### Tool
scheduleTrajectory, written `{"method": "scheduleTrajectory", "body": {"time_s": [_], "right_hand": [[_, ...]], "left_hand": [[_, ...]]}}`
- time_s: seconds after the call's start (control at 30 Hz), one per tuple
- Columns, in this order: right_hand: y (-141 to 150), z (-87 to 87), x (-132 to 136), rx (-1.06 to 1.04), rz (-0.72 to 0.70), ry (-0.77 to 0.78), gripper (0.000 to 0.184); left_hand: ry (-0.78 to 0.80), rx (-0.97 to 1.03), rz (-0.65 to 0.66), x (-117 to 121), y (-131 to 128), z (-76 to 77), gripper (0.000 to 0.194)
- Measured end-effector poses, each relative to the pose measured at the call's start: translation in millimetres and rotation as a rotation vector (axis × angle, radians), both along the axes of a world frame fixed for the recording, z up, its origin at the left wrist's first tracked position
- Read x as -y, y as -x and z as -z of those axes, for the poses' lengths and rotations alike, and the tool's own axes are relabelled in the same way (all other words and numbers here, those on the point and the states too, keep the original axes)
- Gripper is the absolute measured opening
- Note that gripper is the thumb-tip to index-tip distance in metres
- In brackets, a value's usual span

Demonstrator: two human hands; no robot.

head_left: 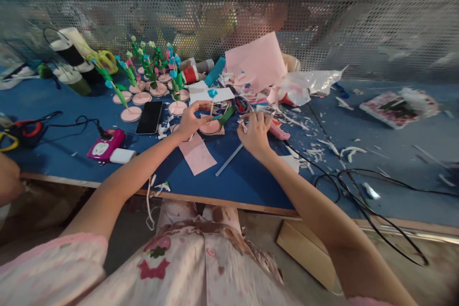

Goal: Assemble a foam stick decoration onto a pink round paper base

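Note:
My left hand [193, 120] curves around a small paper flower on a thin stick, its thumb and fingertips at the stick. The flower has a blue paper top [213, 92] and stands upright on a round pink base [210, 127]. A strip of green paper [227, 115] lies just right of it. My right hand [256, 132] is bent with its fingers closed on a small pink scrap [245, 126], partly hidden by the fingers. Beside that hand lies a pink glue gun [278, 130]. A translucent glue stick [229, 159] and a pink paper sheet [198, 154] lie in front.
Several finished paper plants [131, 114] stand at the back left. Near them lie a black phone [149, 117] and a magenta power strip [106, 145]. Paper scraps and a plastic bag [311, 83] pile up behind. Black cable [353, 196] loops over the right table edge.

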State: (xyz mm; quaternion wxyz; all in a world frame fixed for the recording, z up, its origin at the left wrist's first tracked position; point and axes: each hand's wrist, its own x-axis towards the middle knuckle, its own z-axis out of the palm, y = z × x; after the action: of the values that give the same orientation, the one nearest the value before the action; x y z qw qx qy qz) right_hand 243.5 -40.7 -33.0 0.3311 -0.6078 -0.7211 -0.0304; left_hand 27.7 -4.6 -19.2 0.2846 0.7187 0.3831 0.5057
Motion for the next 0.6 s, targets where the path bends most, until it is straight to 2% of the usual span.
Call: {"method": "scheduleTrajectory", "body": {"time_s": [0.6], "right_hand": [[1.6, -1.3, 1.4, 0.005, 0.006, -0.008, 0.022]], "left_hand": [[-0.032, -0.015, -0.004, -2.9, -0.1, 3.0, 0.045]]}}
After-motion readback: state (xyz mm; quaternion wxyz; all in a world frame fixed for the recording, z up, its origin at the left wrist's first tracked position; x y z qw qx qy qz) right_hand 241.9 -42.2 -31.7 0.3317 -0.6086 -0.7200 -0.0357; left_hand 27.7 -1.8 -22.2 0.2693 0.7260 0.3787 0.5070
